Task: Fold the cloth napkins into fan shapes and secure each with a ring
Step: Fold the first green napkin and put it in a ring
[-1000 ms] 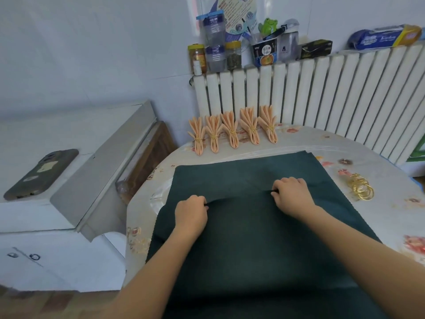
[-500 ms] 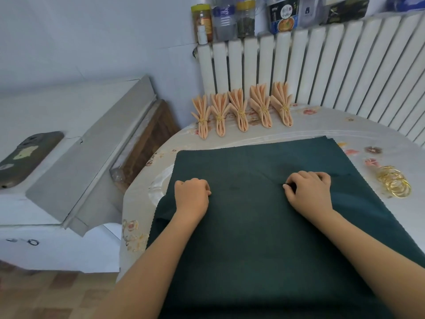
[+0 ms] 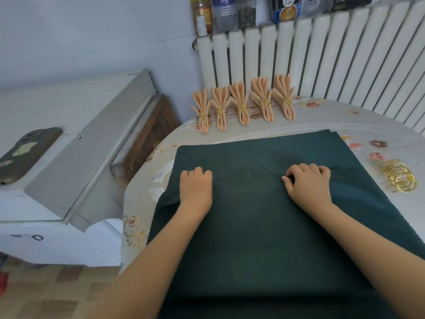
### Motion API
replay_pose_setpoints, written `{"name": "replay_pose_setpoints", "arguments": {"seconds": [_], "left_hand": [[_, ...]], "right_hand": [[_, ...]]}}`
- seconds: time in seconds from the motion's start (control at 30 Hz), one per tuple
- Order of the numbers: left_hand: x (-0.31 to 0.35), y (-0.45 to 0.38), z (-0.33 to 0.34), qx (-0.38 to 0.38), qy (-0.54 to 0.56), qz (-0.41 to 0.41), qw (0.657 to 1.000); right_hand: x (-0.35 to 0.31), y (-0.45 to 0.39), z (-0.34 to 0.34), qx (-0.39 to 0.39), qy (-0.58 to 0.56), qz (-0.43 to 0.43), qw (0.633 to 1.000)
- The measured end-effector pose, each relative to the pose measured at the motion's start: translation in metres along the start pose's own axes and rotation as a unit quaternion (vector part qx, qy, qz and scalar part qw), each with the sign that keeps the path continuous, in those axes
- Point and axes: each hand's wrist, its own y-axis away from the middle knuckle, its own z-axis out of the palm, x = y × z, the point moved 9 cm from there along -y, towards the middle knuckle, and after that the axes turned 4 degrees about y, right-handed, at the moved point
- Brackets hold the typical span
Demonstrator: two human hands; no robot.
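Note:
A dark green cloth napkin (image 3: 264,215) lies spread over the round table (image 3: 230,132) and hangs over its near edge. My left hand (image 3: 195,187) sits on its left part with fingers curled, pinching the fabric. My right hand (image 3: 308,183) sits on its right part, fingers curled and pinching a small ridge of the cloth. Several peach napkins (image 3: 243,103), folded into fans and each bound by a gold ring, stand in a row at the table's far edge. A pile of loose gold rings (image 3: 400,176) lies to the right of the green napkin.
A white radiator (image 3: 322,56) stands behind the table, with jars and boxes (image 3: 230,12) on its top. A white cabinet (image 3: 69,143) to the left carries a phone (image 3: 25,153). The tablecloth is flowered; a tiled floor (image 3: 46,293) shows at the lower left.
Both hands have slid apart and slightly toward me on the green napkin, and the long fold ridge between them has flattened. The camera has tilted down and closer.

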Motion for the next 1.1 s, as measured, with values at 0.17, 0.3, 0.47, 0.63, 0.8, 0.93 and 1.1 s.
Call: {"name": "replay_pose_setpoints", "arguments": {"seconds": [0.17,0.3,0.47,0.63,0.8,0.93,1.1], "left_hand": [[0.063,0.041,0.016,0.022,0.114,0.096,0.989],[0.018,0.059,0.048,-0.135,0.136,-0.092,0.977],[0.026,0.052,0.044,-0.176,0.118,-0.106,0.972],[0.084,0.031,0.027,-0.137,0.139,-0.009,0.981],[0.130,0.047,0.049,-0.157,0.122,0.036,0.979],[0.125,0.046,0.053,-0.140,0.109,0.018,0.984],[0.127,0.046,0.047,-0.120,0.120,0.006,0.985]], "right_hand": [[0.000,0.003,0.001,0.010,-0.007,-0.004,1.000],[-0.002,0.002,-0.003,0.027,-0.007,-0.011,1.000],[-0.009,0.003,-0.007,0.026,-0.025,-0.037,0.999],[-0.013,0.002,-0.005,0.008,-0.048,-0.044,0.998],[-0.012,0.003,-0.008,0.001,-0.055,-0.043,0.998],[-0.014,0.002,-0.009,-0.012,-0.052,-0.041,0.998],[-0.006,0.001,-0.012,-0.015,0.011,-0.054,0.998]]}}
